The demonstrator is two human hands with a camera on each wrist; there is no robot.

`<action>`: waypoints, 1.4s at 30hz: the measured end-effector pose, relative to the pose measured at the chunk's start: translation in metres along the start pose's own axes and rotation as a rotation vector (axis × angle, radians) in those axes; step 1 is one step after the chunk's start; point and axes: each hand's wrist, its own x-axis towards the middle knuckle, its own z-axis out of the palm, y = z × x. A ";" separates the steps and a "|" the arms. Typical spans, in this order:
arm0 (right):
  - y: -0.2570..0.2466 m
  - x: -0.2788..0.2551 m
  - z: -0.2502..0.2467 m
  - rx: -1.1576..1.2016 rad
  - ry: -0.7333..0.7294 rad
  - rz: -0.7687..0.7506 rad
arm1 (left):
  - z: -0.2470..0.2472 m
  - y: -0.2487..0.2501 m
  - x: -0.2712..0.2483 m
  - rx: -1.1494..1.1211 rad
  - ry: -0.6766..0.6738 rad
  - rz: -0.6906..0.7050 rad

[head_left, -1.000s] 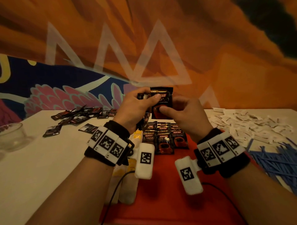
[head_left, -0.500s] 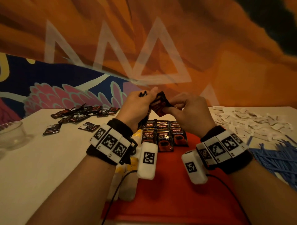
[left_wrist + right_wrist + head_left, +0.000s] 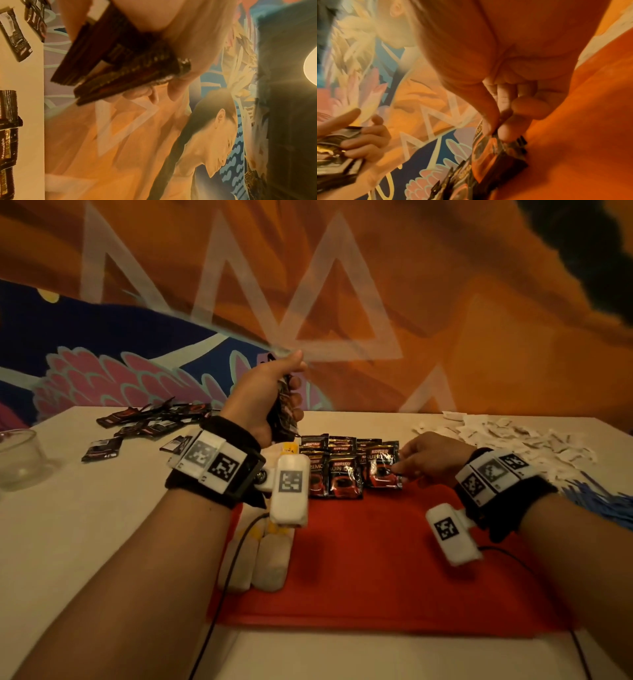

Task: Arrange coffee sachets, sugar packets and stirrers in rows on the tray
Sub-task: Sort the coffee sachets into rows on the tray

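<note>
Wrist views show left hand (image 3: 154, 33) gripping a sachet stack (image 3: 120, 65), right hand (image 3: 513, 67) pinching one sachet (image 3: 491, 155).

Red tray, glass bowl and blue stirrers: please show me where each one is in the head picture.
red tray (image 3: 376, 570), head view, bare middle of its surface
glass bowl (image 3: 20, 457), head view, its side wall
blue stirrers (image 3: 596, 498), head view, middle of the pile

The right hand (image 3: 430, 458) left the left hand (image 3: 263, 402), carried a sachet (image 3: 383, 470) down onto the tray (image 3: 376, 559), extending the row.
</note>
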 end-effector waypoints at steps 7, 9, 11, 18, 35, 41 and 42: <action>0.001 0.001 0.005 -0.050 -0.016 0.098 | 0.000 0.003 -0.002 -0.014 -0.018 -0.004; 0.000 0.002 0.007 -0.062 -0.005 0.106 | 0.000 0.004 -0.003 -0.017 -0.022 -0.007; 0.000 0.005 0.009 -0.062 0.018 0.102 | 0.001 0.004 -0.003 -0.019 -0.025 -0.010; 0.004 0.010 0.011 -0.014 0.033 0.102 | 0.001 0.003 -0.002 -0.013 -0.032 -0.020; 0.001 0.007 0.007 -0.062 0.118 0.025 | 0.001 0.001 -0.002 -0.010 -0.055 -0.053; -0.023 -0.001 0.003 -0.016 0.238 -0.210 | 0.004 -0.002 -0.002 -0.099 -0.111 -0.070; -0.031 -0.004 0.003 0.037 0.270 -0.282 | 0.005 -0.002 -0.002 -0.126 -0.138 -0.083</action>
